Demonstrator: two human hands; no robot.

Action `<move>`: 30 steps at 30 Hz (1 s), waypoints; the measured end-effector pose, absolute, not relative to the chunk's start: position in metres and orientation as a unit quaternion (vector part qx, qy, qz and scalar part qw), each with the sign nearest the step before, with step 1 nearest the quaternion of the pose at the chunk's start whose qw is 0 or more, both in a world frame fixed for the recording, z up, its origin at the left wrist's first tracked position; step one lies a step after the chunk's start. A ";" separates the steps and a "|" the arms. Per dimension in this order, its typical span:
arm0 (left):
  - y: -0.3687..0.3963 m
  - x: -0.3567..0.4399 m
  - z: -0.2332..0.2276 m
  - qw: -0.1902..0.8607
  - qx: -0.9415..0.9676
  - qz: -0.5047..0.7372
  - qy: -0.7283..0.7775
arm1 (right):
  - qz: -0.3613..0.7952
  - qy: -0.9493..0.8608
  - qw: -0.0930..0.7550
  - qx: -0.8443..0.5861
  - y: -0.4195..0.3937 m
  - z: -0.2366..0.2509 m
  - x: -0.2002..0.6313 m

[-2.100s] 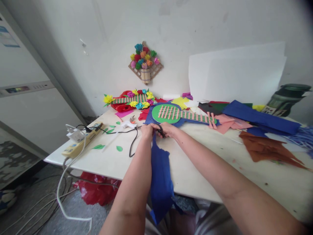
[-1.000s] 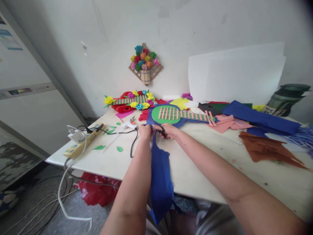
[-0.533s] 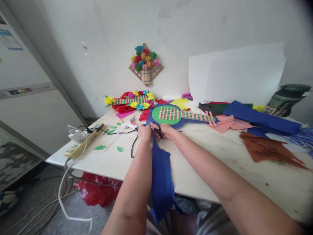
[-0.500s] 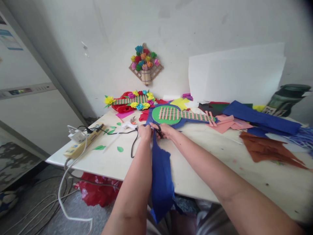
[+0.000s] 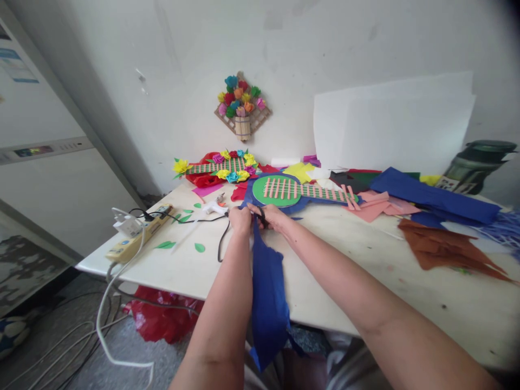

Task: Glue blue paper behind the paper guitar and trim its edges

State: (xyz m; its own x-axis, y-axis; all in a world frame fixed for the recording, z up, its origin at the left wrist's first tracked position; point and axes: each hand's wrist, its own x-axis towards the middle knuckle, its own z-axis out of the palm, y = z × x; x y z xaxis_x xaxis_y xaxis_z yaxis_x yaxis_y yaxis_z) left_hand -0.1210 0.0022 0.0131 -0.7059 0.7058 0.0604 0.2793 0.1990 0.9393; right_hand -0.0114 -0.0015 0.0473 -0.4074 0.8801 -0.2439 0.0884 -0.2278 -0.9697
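My right hand [image 5: 271, 215] is closed around black-handled scissors [image 5: 262, 216]; their blades are hidden at the blue paper. Pinched in my left hand [image 5: 240, 218] is the top of that long blue crepe paper [image 5: 268, 295], which hangs down over the table's front edge toward my lap. Just beyond both hands lies a paper guitar [image 5: 280, 190] with a green oval body, pink strips across it, pale strings and a ragged blue paper border. A white glue gun [image 5: 215, 207] rests to the left of my left hand, its black cord curving beside the wrist.
On the left, a power strip [image 5: 138, 238] with a white charger sits near green paper leaves [image 5: 165, 245]. A flower-trimmed guitar [image 5: 215, 167] lies at the back. Brown paper [image 5: 442, 246], folded blue paper [image 5: 434, 195] and a dark bottle [image 5: 467, 168] occupy the right.
My right hand and the scissors have shifted very slightly left, closer to my left hand. The blue paper and everything else look the same.
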 end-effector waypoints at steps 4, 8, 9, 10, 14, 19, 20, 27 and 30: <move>-0.002 -0.120 0.019 0.158 0.350 0.512 0.768 | 0.647 -0.535 0.299 -0.453 0.001 0.049 -0.015; -0.006 -0.119 0.023 0.138 0.360 0.507 0.771 | 0.646 -0.535 0.296 -0.457 0.004 0.049 -0.019; -0.006 -0.119 0.023 0.138 0.361 0.507 0.770 | 0.644 -0.535 0.297 -0.459 0.004 0.049 -0.020; -0.006 -0.120 0.023 0.139 0.360 0.508 0.770 | 0.643 -0.534 0.300 -0.461 0.004 0.049 -0.021; -0.003 -0.123 0.018 0.165 0.349 0.521 0.761 | 0.627 -0.535 0.330 -0.460 0.003 0.048 -0.023; -0.002 -0.124 0.017 0.165 0.345 0.520 0.764 | 0.626 -0.539 0.334 -0.455 0.001 0.049 -0.023; -0.003 -0.124 0.018 0.160 0.345 0.514 0.769 | 0.628 -0.539 0.330 -0.454 0.001 0.050 -0.023; -0.005 -0.123 0.023 0.166 0.345 0.496 0.779 | 0.647 -0.527 0.332 -0.440 0.011 0.046 -0.036; -0.005 -0.124 0.022 0.176 0.339 0.497 0.779 | 0.637 -0.542 0.331 -0.436 0.019 0.039 -0.042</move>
